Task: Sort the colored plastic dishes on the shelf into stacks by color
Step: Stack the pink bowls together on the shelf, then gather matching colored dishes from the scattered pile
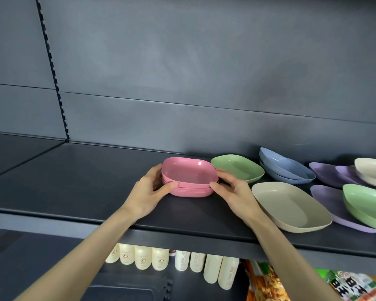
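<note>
Pink stack [189, 178] sits between both hands — left hand [149, 192] and right hand [232, 190] grip its short ends, long axis spanning them.

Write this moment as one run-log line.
step: pink stack on shelf | left hand: holds its left side | right hand: holds right side | at right: green dish, blue dishes, beige dish, purple dishes

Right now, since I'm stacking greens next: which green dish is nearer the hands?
The green dish just behind the right hand, beside the pink stack. The other green dish sits far right.
</note>
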